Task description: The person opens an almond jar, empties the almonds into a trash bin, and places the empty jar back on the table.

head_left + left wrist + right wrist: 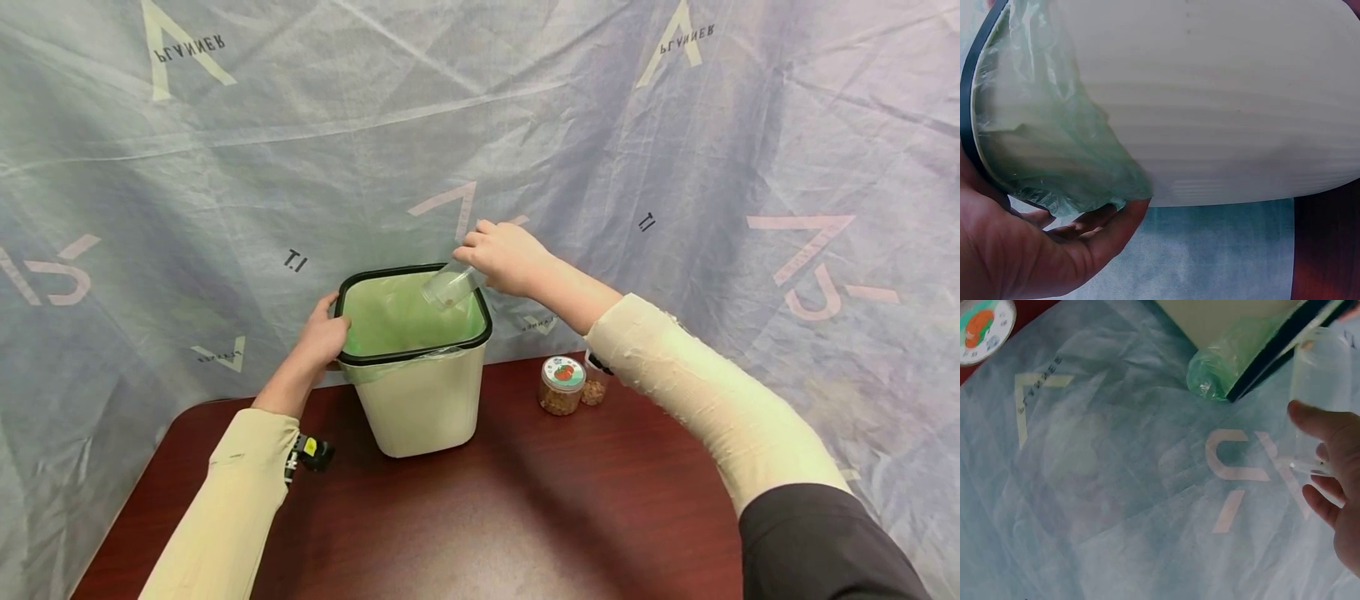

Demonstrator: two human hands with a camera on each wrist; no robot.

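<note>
A cream trash can (423, 408) with a black rim stands upright on the table, lined with a thin green bag (1079, 150). My left hand (324, 333) grips its rim at the left side, fingers against the overhanging bag in the left wrist view. Over the can's right edge, my right hand (506, 257) holds a clear plastic cup (450, 286) by its base end. The cup tilts with its mouth down and to the left, above the can's opening. A small brown bit shows inside the cup near the mouth.
Right of the can stands a round jar (561, 387) of brown pieces with a tomato picture on its lid. Close beside it is a clear container (595, 387) with similar pieces, partly behind my right sleeve. A grey printed cloth (360, 167) hangs behind the dark red table (450, 517).
</note>
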